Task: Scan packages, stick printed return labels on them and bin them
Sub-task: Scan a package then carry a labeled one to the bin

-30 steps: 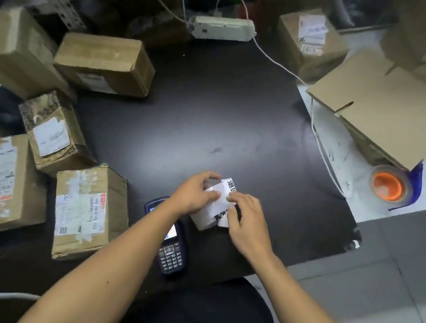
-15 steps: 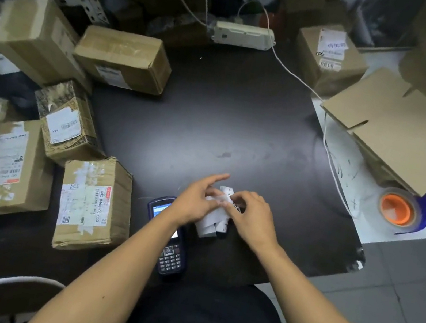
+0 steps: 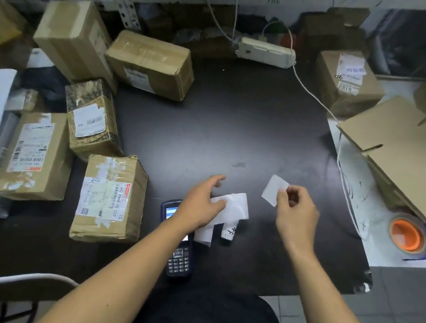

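Right hand [image 3: 297,217] pinches peeled label [image 3: 274,190], left hand [image 3: 200,204] pins label strip [image 3: 228,212] to counter [image 3: 240,126]: keep adhesive off fingers, lay flat on parcel.

Right hand [image 3: 297,217]: has pulled away toward 3 o'clock, now pinching a peeled label [image 3: 274,190].
Left hand [image 3: 201,201]: keeps the label strip [image 3: 235,207] pinned.
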